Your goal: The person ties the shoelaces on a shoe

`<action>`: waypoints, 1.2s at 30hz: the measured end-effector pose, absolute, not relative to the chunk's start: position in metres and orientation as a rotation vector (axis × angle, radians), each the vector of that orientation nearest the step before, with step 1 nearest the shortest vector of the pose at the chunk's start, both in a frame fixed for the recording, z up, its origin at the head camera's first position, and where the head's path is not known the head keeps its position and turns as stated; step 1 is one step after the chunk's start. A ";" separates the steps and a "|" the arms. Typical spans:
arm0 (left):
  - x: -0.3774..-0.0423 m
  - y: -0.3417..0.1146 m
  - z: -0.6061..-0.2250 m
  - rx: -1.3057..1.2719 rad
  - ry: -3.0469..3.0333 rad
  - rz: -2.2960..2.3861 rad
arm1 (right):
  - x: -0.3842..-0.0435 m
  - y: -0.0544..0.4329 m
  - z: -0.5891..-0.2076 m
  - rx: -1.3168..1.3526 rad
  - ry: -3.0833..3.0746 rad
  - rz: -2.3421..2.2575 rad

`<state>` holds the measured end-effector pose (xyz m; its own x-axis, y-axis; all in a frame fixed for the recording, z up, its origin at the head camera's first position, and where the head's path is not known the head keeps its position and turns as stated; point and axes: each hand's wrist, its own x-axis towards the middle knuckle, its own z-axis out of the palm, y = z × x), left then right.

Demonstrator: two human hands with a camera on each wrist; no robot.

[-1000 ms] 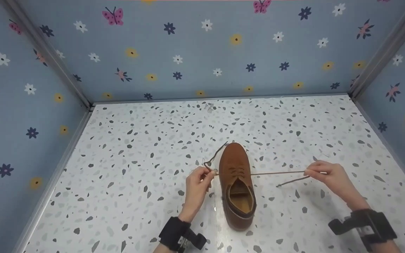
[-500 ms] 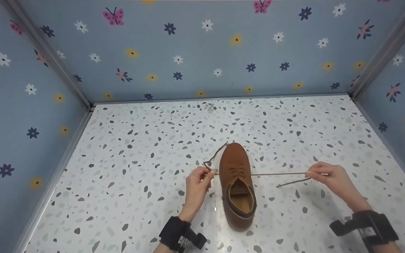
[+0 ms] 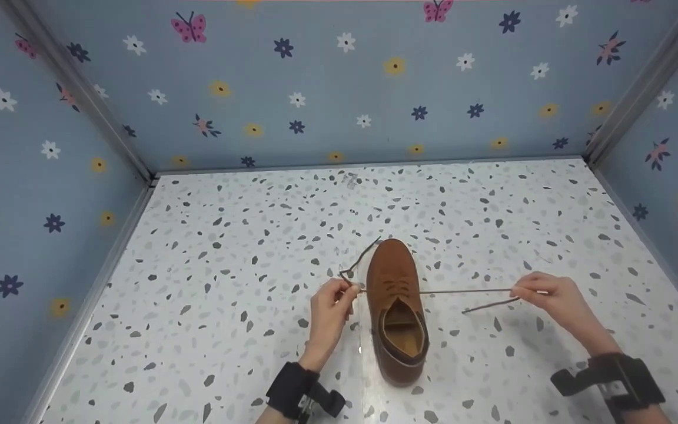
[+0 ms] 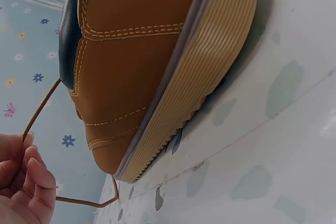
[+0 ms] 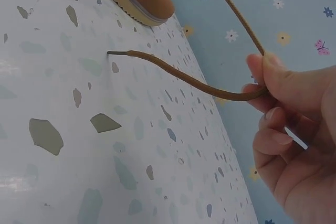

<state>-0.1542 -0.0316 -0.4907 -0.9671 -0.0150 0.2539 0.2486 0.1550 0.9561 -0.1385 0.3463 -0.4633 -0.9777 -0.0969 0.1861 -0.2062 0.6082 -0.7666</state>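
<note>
A brown lace-up shoe (image 3: 395, 265) stands on the speckled surface, its toe pointing away from me. My left hand (image 3: 332, 309) is close beside the shoe's left side and pinches one end of the brown shoelace (image 3: 462, 291). Past those fingers the loose lace end bends forward toward the toe. Well out to the right, my right hand (image 3: 554, 297) pinches the other end between thumb and forefinger. From the shoe to that hand the lace runs straight. In the right wrist view the free lace tail (image 5: 184, 80) curves from the fingers, its dark tip low by the surface.
The white terrazzo-patterned surface (image 3: 227, 235) spreads around the shoe. Blue flowered panels stand at the back (image 3: 315, 70), on the left (image 3: 21, 194) and on the right (image 3: 668, 147). Dark camera bands (image 3: 295, 388) circle both wrists.
</note>
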 end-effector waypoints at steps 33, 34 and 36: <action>-0.151 -0.028 -0.465 -0.300 -2.165 -1.971 | -0.136 0.347 -0.468 0.247 -2.840 1.245; -0.154 -0.028 -0.468 -0.318 -2.171 -1.968 | -0.135 0.346 -0.468 0.248 -2.837 1.254; -0.159 -0.027 -0.473 -0.346 -2.186 -1.969 | -0.134 0.344 -0.468 0.261 -2.827 1.275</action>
<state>-0.1593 -0.0270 -0.4735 -0.9568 0.0527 0.2858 0.2897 0.0965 0.9522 -0.1345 0.3436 -0.4677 -0.9855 -0.1403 0.0954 -0.1644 0.6502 -0.7418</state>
